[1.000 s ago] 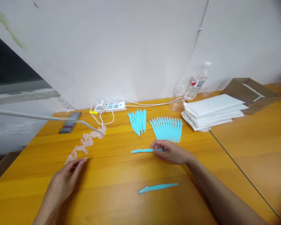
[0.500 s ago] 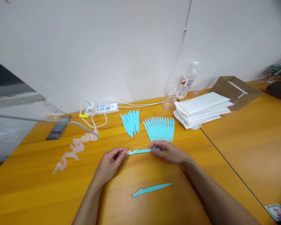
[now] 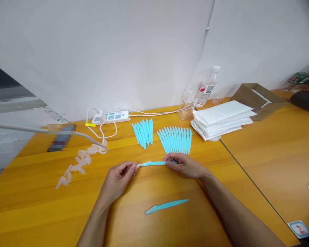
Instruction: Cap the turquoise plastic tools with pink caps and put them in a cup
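Note:
My right hand (image 3: 181,165) is closed round the handle of a light-blue eyebrow razor (image 3: 157,163), held level above the table with its blade end to the left. Between the fingertips of my left hand (image 3: 122,178) is a small translucent blade cap (image 3: 138,166), right at the razor's tip; whether they touch is hard to tell. Nearer to me lies another blue razor (image 3: 167,206) on the wood. Beyond my hands, a fanned row of blue razors (image 3: 176,140) and a looser bunch of razors (image 3: 144,133) lie side by side. Loose translucent caps (image 3: 83,160) are scattered at the left.
A white power strip (image 3: 115,116) with cables lies along the wall. At the back right stand a clear plastic cup (image 3: 185,106), a water bottle (image 3: 208,87), a stack of white packets (image 3: 222,118) and an open cardboard box (image 3: 257,101). A blurred dark phone-like object (image 3: 61,138) lies left.
My left hand has shifted slightly left with the cap, which now shows a little farther out at the razor's tip. My right hand keeps its hold; the view has moved a little.

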The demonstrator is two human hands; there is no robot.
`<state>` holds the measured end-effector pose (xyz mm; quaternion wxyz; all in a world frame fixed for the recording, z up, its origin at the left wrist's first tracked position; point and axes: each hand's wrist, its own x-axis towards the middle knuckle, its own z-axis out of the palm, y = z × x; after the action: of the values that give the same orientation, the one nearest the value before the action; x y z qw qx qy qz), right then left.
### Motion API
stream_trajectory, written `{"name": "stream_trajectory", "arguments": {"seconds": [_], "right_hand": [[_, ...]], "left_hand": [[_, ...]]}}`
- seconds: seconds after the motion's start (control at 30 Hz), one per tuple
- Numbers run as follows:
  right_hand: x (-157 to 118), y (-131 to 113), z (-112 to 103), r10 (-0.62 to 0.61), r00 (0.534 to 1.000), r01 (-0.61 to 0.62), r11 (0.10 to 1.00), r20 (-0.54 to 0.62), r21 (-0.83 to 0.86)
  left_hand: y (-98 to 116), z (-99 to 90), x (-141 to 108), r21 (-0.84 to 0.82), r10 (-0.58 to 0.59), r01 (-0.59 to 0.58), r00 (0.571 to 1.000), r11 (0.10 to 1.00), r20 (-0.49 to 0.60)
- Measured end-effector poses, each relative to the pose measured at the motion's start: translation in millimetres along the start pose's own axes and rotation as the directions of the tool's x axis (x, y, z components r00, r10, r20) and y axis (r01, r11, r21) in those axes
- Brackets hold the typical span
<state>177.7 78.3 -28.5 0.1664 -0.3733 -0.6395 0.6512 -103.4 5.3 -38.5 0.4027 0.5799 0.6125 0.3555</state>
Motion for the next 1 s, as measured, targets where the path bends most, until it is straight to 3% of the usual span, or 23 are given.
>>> {"name": "stream_trajectory", "arguments": {"seconds": [0.17, 0.33, 0.57, 0.77, 1.0], "right_hand": [[0.5, 2.0, -0.3, -0.029, 1.0, 0.029, 0.999, 0.009, -0.031], [1.1, 1.1, 0.0, -0.001, 1.0, 0.001, 1.0, 0.011, 0.005], [0.5, 0.6, 0.3, 0.006, 1.0, -0.006, 1.0, 0.006, 0.009], [0.2, 0.8, -0.9, 0.009, 1.0, -0.009, 1.0, 0.011, 0.026], [-0.2, -3.1, 8.8, -0.024, 0.999, 0.026, 0.999, 0.03, -0.045]], "left_hand": [[1.8, 3.1, 0.7, 0.043, 0.036, -0.038, 0.998, 0.998, 0.048], [0.0, -3.9, -1.1, -0.002, -0.007, 0.007, 1.0, 1.0, 0.0], [2.2, 2.0, -0.7, -0.007, 0.008, -0.008, 0.999, 1.0, 0.043], [-3.0, -7.8, -1.1, -0.059, -0.037, 0.037, 0.999, 0.998, 0.005], [9.8, 19.8, 1.6, -0.073, -0.002, 0.006, 0.999, 0.997, 0.045]]}}
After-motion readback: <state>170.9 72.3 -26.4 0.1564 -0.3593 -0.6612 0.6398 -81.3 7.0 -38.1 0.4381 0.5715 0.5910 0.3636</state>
